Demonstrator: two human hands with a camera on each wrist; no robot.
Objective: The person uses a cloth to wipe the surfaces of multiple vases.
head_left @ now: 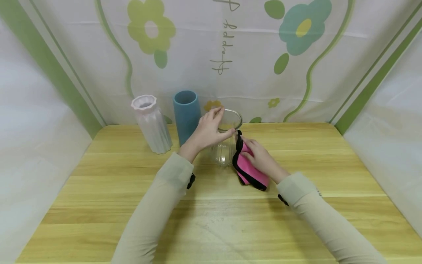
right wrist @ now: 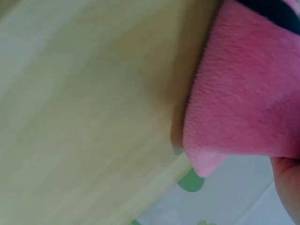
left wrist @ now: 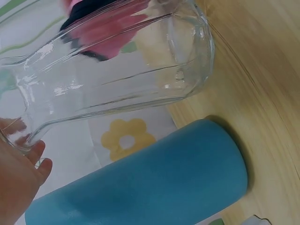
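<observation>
A clear glass vase [head_left: 223, 156] with a flared rim stands upright near the back of the wooden table. My left hand [head_left: 211, 129] holds it near the top, fingers and thumb on either side of the neck. In the left wrist view, fingertips curl round the neck of the vase [left wrist: 126, 79]. My right hand [head_left: 260, 157] grips a pink cleaning cloth [head_left: 254, 176] with black edging, held against the right side of the glass. The plush cloth [right wrist: 243, 89] fills much of the right wrist view, hiding most of the right fingers.
Just left of the glass is a blue vase [head_left: 188, 113], close to my left hand. Farther left stands a white ribbed vase [head_left: 153, 132]. Behind the wooden table [head_left: 211, 227] hangs a flowered curtain [head_left: 197, 47].
</observation>
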